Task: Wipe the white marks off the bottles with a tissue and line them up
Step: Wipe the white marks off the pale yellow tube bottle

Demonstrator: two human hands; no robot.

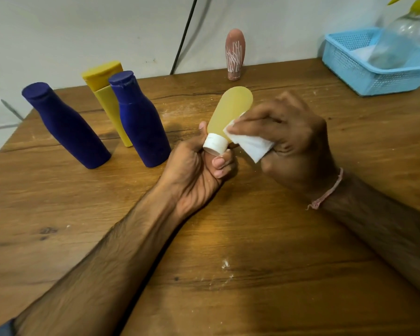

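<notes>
My left hand (201, 170) grips the white cap end of a pale yellow bottle (228, 110), tilted up and away above the table. My right hand (289, 141) presses a folded white tissue (250, 144) against the bottle's lower right side. Two dark blue bottles (66, 124) (141, 122) stand at the left with a yellow bottle (107, 93) just behind them. A brown bottle (235, 54) with white scribbled marks stands alone at the table's far edge.
A light blue plastic basket (374, 69) sits at the back right corner, with a clear plastic bottle (403, 40) leaning over it. A black cable (183, 35) runs down the wall. White powder specks (225, 264) lie on the wooden table (252, 238).
</notes>
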